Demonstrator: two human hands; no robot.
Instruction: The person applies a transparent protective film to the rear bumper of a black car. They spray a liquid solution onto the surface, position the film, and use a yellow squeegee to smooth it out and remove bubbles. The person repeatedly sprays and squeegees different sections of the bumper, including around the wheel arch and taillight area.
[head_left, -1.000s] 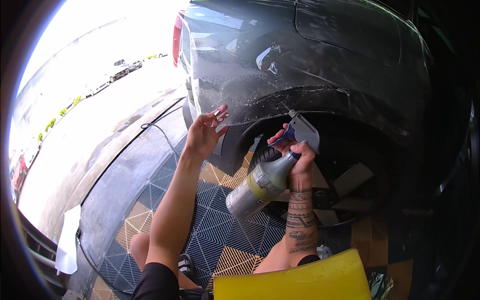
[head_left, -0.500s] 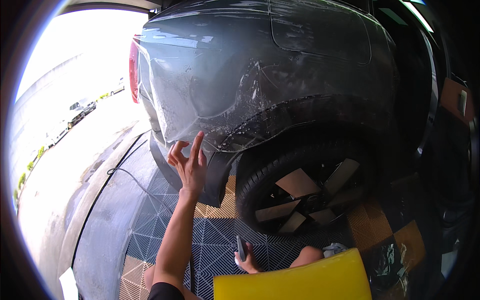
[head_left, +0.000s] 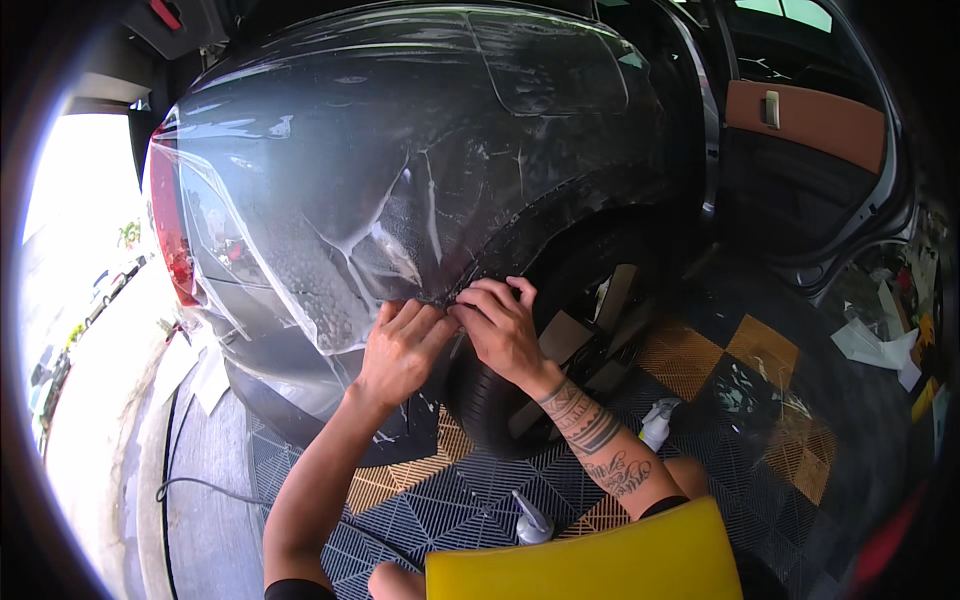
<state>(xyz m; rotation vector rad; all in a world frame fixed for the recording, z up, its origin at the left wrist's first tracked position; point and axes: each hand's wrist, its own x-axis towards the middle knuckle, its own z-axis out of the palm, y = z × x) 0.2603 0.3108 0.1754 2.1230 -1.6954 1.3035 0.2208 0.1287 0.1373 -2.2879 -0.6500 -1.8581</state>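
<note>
Clear plastic film (head_left: 330,270), wet and wrinkled, lies over the dark grey rear side panel (head_left: 300,170) of a car. Its loose edge hangs past the tail light (head_left: 170,225). My left hand (head_left: 403,350) pinches the film's lower edge just behind the wheel arch. Right beside it, my right hand (head_left: 503,328) has its fingers curled onto the same edge at the arch. Taut creases and a pale, bubbly patch run up the film from both hands. The fingertips are partly hidden against the panel. Below them is the rear wheel (head_left: 490,400).
On the tiled floor (head_left: 400,520) stand a spray bottle (head_left: 657,422) and a grey-and-white bottle-like item (head_left: 533,522). A yellow slab (head_left: 590,560) fills the bottom edge. To the right is an open car door (head_left: 805,125); a cable (head_left: 215,485) runs at left.
My right hand has come up from low by the floor, without the grey item it held, to the film's edge. My left hand has closed on the film. New creases show; the view has shifted.
</note>
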